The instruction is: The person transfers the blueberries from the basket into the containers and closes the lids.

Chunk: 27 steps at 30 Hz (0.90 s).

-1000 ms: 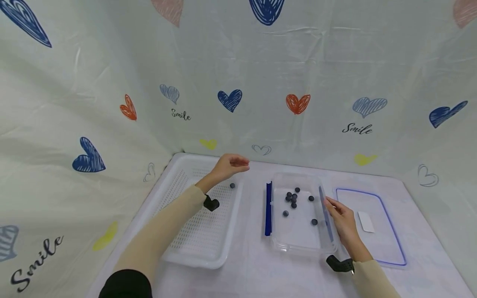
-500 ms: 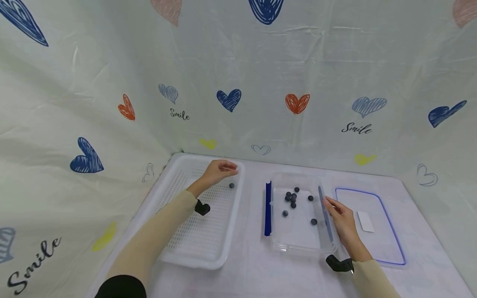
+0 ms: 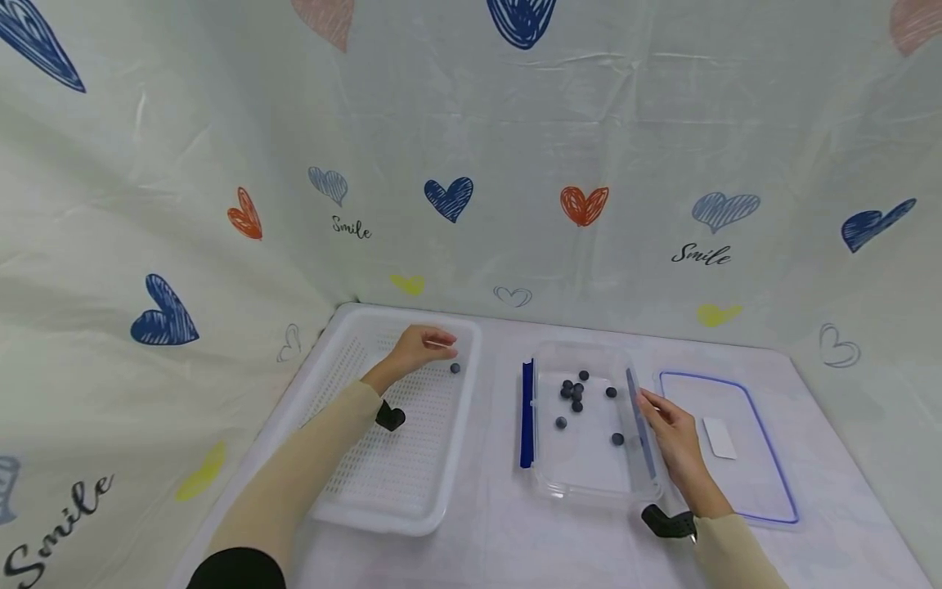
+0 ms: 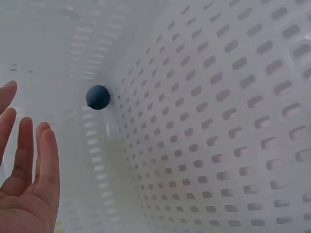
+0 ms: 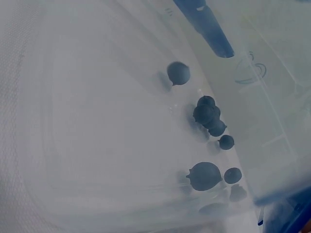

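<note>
My left hand [image 3: 418, 347] is over the white perforated basket [image 3: 441, 499], fingers slightly bent and holding nothing. One blueberry [image 3: 455, 368] lies in the basket just beyond and below the fingertips. In the left wrist view the blueberry [image 4: 98, 97] sits near the basket wall, apart from the fingers [image 4: 48, 155]. My right hand [image 3: 677, 438] pinches the right side of a clear plastic container [image 3: 589, 491] at its raised blue latch flap [image 3: 642, 425]. Several blueberries [image 3: 577, 396] are inside, some clustered; the right wrist view shows them through the clear wall, including a blueberry [image 5: 204, 176].
A clear lid with a blue seal [image 3: 769, 433] lies right of the container, with a white label [image 3: 719, 438] on it. Another blue latch flap [image 3: 527, 415] sticks out on the container's left. A curtain with printed hearts [image 3: 585, 206] hangs behind the white table [image 3: 489, 523].
My left hand has moved left and down from beyond the basket's right edge to over the basket, near the blueberry. My right hand stays at the container.
</note>
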Each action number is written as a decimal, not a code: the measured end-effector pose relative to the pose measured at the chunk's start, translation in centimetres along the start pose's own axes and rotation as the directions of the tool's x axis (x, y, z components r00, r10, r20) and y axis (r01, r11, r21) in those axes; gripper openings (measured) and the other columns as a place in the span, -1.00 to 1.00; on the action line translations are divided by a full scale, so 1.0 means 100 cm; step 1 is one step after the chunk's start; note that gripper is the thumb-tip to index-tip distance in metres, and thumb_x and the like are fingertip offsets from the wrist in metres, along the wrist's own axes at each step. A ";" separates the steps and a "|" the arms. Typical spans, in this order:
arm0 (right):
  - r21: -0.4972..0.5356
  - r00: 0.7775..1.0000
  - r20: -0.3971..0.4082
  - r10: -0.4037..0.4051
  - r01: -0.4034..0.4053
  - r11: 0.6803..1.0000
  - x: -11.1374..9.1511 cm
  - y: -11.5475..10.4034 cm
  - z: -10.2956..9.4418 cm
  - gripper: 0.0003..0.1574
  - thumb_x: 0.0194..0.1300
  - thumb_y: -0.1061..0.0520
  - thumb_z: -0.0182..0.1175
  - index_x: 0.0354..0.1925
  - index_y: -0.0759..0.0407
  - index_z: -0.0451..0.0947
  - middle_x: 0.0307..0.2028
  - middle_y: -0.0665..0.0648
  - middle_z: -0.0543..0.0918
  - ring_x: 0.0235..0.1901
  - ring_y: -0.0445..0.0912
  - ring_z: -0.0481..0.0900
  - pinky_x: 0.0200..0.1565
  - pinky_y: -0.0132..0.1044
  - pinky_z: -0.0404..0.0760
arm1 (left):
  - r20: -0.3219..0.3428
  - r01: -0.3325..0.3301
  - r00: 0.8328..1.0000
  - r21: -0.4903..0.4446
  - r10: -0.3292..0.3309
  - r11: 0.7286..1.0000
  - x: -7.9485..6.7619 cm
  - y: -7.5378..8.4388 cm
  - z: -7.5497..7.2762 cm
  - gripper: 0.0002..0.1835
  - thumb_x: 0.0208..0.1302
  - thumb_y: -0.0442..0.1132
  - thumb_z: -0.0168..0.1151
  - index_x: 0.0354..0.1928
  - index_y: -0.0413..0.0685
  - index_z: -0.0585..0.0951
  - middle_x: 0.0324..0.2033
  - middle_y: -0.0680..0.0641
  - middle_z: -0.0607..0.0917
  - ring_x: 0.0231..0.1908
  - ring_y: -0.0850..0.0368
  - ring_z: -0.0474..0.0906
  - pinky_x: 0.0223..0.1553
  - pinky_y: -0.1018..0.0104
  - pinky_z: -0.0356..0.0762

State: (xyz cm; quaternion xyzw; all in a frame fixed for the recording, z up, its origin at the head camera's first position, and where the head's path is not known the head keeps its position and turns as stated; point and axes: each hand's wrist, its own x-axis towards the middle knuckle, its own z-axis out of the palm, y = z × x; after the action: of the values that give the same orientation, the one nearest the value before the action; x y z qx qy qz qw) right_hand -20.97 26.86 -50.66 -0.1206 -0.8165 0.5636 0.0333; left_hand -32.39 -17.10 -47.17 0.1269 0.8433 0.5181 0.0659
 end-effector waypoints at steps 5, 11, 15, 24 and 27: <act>-0.006 1.000 0.007 0.012 -0.012 1.000 0.000 0.000 0.000 -0.26 0.49 -0.20 0.08 0.40 0.24 0.37 0.27 0.16 0.46 -0.12 -0.41 0.41 -0.11 -0.67 0.40 | 0.002 0.017 1.000 0.049 -0.017 0.999 -0.001 -0.005 0.000 -0.61 0.25 -0.26 0.43 0.06 -0.33 0.65 -0.02 -0.21 0.71 -0.01 -0.11 0.65 0.01 0.10 0.62; -0.008 1.000 0.014 0.020 -0.020 1.000 -0.001 -0.001 0.000 -0.25 0.50 -0.21 0.06 0.40 0.24 0.36 0.32 0.25 0.41 -0.10 -0.40 0.40 -0.09 -0.67 0.39 | -0.020 0.014 1.000 0.081 -0.012 0.997 -0.001 -0.012 0.000 -0.67 0.23 -0.26 0.45 -0.02 -0.30 0.69 -0.09 -0.19 0.74 -0.06 -0.10 0.67 0.00 0.09 0.62; -0.010 1.000 0.012 0.021 -0.021 1.000 -0.001 -0.001 0.000 -0.26 0.50 -0.21 0.07 0.40 0.23 0.36 0.32 0.25 0.41 -0.10 -0.39 0.40 -0.10 -0.66 0.39 | -0.015 0.013 1.000 0.102 -0.012 0.995 -0.001 -0.019 0.004 -0.68 0.22 -0.26 0.45 -0.02 -0.29 0.70 -0.09 -0.17 0.75 -0.07 -0.07 0.68 0.01 0.10 0.62; -0.004 1.000 -0.004 0.021 -0.021 1.000 0.001 0.000 0.001 -0.26 0.48 -0.21 0.10 0.39 0.22 0.39 0.15 -0.02 0.51 -0.12 -0.36 0.42 -0.11 -0.64 0.41 | -0.011 -0.023 1.000 0.106 0.024 0.994 0.000 -0.026 0.011 -0.70 0.18 -0.33 0.47 -0.05 -0.31 0.71 -0.12 -0.20 0.75 -0.11 -0.08 0.70 -0.02 0.12 0.64; -0.009 1.000 -0.010 0.015 -0.016 1.000 0.000 0.000 0.001 -0.27 0.48 -0.20 0.10 0.38 0.23 0.40 0.16 0.01 0.52 -0.13 -0.36 0.42 -0.12 -0.64 0.41 | -0.010 -0.020 1.000 0.116 0.021 0.993 0.001 -0.027 0.014 -0.70 0.17 -0.33 0.48 -0.06 -0.29 0.71 -0.12 -0.18 0.75 -0.11 -0.06 0.70 -0.02 0.14 0.64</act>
State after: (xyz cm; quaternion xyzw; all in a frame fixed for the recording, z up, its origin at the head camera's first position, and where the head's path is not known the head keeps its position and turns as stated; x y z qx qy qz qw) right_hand -21.04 26.75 -50.68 -0.1298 -0.8178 0.5597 0.0325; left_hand -32.53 -17.08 -50.20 0.1362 0.8710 0.4694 0.0485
